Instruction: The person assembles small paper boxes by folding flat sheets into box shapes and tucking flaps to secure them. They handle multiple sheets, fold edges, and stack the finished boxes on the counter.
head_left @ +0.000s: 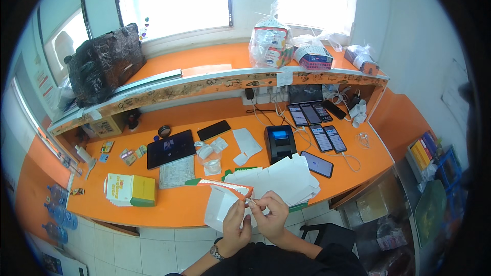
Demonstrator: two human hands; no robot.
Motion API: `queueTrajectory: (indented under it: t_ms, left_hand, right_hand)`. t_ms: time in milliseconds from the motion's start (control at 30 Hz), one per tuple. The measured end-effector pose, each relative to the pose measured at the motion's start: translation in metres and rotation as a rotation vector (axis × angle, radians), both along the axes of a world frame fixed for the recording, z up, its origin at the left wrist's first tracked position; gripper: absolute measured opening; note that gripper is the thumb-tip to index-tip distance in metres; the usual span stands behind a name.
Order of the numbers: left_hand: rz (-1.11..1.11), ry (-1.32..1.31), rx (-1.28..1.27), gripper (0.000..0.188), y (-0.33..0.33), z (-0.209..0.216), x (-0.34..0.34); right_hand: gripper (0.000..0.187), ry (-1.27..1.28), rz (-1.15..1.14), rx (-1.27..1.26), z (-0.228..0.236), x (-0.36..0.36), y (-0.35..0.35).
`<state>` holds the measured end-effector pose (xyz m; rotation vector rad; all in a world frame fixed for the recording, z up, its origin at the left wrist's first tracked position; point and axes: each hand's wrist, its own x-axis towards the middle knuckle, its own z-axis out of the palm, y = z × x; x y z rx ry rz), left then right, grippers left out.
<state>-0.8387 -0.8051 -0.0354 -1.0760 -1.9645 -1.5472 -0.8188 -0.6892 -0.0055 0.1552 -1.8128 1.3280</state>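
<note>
Close to my body at the table's front edge, both hands are at a partly folded paperboard box (219,205), white inside with an orange and green rim. My left hand (236,225) is closed on its near right side, fingers pointing up. Beside it, my right hand (271,216) pinches the box's corner, fingertips meeting those of the left. The small corner flap between the fingers is mostly hidden. Just beyond lies a stack of flat white box blanks (279,180) with green edges. A folded yellow and green box (130,190) stands at the left.
On the orange table (174,209) are a tablet (171,149), a black phone (214,130), a black receipt printer (280,142) and several lit phones (327,139) with cables. Bagged packages (271,43) sit on the raised shelf. A black stool (330,237) stands near my right.
</note>
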Motion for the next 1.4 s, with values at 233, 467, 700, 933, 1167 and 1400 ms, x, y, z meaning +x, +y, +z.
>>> queueTrajectory:
  t_ms: [233, 467, 700, 933, 1167, 1400]
  left_hand:
    - [-0.038, 0.071, -0.042, 0.077, 0.004, -0.003, 0.005]
    - [0.027, -0.187, 0.065, 0.055, -0.005, 0.004, 0.001]
    - [-0.363, -0.669, 0.710, 0.025, -0.004, -0.008, 0.005]
    - [-0.409, -0.698, 0.608, 0.033, -0.024, -0.016, -0.018]
    - [-0.346, -0.841, 0.712, 0.049, -0.034, -0.009, -0.014]
    - [0.164, -0.361, 0.323, 0.050, -0.040, 0.025, -0.040]
  right_hand:
    - [0.010, 0.028, 0.060, -0.016, 0.003, -0.002, -0.001]
    - [0.017, 0.100, -0.027, 0.226, 0.002, -0.005, -0.001]
    - [0.027, 0.235, -0.091, 0.426, -0.006, 0.000, 0.003]
    - [0.030, 0.088, 0.069, 0.269, 0.000, 0.003, 0.011]
    - [0.026, -0.446, 0.397, -0.356, 0.002, -0.008, 0.052]
    - [0.014, -0.365, 0.442, -0.107, 0.010, 0.002, 0.056]
